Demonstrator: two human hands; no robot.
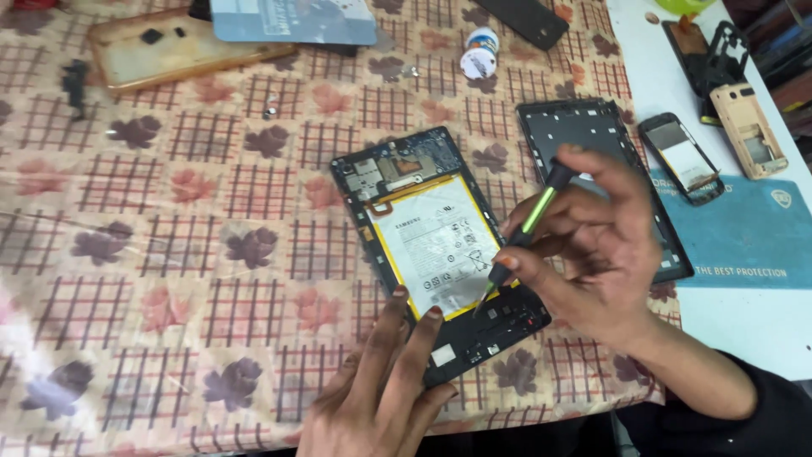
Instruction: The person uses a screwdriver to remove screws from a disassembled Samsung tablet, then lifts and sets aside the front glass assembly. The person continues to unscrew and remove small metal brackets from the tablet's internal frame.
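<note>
An opened tablet (397, 173) lies back-up on the patterned tablecloth, its white battery (436, 241) and dark circuit board exposed. My right hand (592, 245) grips a black and green screwdriver (531, 222), whose tip touches the tablet's lower right part beside the battery. My left hand (381, 389) rests with two fingertips pressing on the tablet's bottom edge, holding nothing.
A black tablet frame (584, 127) lies to the right, partly under my right hand. Small phone parts (685, 156) and a beige phone body (748, 131) sit on a blue mat and white surface at far right. A small white bottle (480, 52), a clear phone case (169, 46) and loose screws (271, 110) lie at the back.
</note>
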